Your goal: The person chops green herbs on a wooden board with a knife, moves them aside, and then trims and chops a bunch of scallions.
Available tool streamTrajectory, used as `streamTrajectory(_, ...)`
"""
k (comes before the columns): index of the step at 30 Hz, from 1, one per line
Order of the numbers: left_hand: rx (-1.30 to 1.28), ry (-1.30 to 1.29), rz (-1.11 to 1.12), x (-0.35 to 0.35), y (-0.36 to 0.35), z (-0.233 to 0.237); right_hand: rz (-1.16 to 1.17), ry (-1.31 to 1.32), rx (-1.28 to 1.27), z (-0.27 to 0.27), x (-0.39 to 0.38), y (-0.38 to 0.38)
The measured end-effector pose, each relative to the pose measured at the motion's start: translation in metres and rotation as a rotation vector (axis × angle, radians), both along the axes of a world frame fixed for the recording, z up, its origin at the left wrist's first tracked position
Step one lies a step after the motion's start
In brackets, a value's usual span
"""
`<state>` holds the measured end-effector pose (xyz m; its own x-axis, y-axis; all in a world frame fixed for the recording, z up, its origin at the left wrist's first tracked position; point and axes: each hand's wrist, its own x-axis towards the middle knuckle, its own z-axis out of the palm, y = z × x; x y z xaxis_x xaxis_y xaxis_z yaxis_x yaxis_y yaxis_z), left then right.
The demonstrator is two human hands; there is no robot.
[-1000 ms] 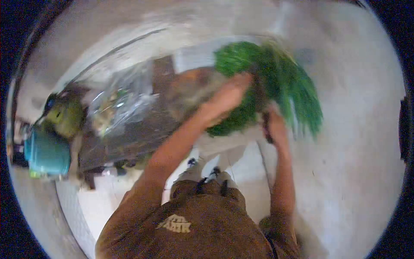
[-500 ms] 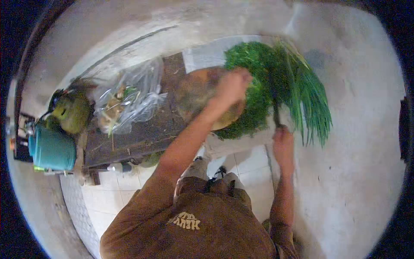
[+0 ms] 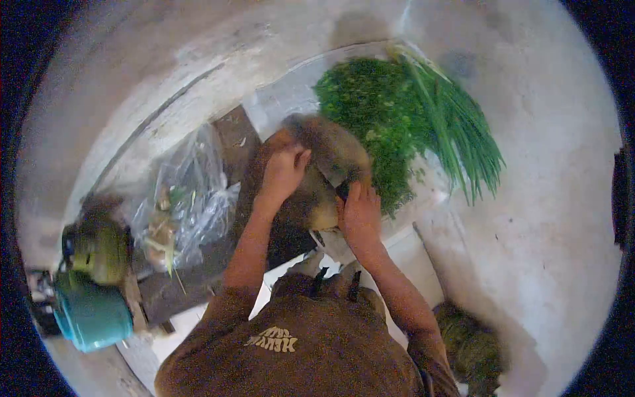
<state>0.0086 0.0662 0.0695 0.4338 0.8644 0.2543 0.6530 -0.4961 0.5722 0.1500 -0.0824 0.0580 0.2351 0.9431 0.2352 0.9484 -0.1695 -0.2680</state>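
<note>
Dark brown shirt (image 3: pixel 297 370), pale chest lettering (image 3: pixel 274 339) in stacked rows; short sleeves (image 3: pixel 430 354), forearms (image 3: pixel 401 286) bare.

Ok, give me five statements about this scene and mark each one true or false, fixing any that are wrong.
1. The right hand grips a dark-handled knife. True.
2. The left hand holds the long green stalks. False: they lie to the right of the chopped greens, touched by neither hand.
3. The clear plastic bag is to the left of the round board. True.
4. The teal container stands to the right of the chopped greens. False: it is at the far left of the view.
5. The left hand is over the round board. True.
</note>
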Motion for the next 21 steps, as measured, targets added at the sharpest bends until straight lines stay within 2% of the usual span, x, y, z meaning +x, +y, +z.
streamTrajectory(2,0.059,-0.123,-0.118,-0.002,0.001,-0.007,-0.033,-0.071,0.023,-0.005,0.007,0.000)
streamTrajectory(4,0.099,-0.112,-0.201,-0.003,-0.002,-0.005,-0.046,-0.087,-0.014,-0.008,0.004,0.003)
streamTrajectory(5,0.116,-0.102,-0.229,-0.004,-0.006,-0.005,-0.060,-0.136,0.045,-0.015,0.005,0.004)
streamTrajectory(8,0.058,-0.165,-0.285,-0.002,-0.016,-0.015,0.004,-0.143,0.071,0.004,0.010,0.000)
streamTrajectory(11,0.043,-0.227,-0.331,0.007,-0.021,-0.007,-0.069,-0.001,0.180,0.036,0.025,-0.010)
streamTrajectory(14,0.012,-0.162,-0.389,0.028,-0.021,0.010,-0.151,0.171,0.367,0.048,0.054,-0.030)
streamTrajectory(17,0.030,-0.164,-0.446,0.048,-0.015,0.024,-0.246,0.360,0.396,0.037,0.086,-0.049)
streamTrajectory(19,-0.070,-0.152,-0.424,0.059,-0.016,0.035,-0.273,0.445,0.399,0.039,0.100,-0.057)
streamTrajectory(21,-0.118,-0.148,-0.412,0.076,-0.012,0.033,-0.287,0.424,0.377,0.040,0.124,-0.065)
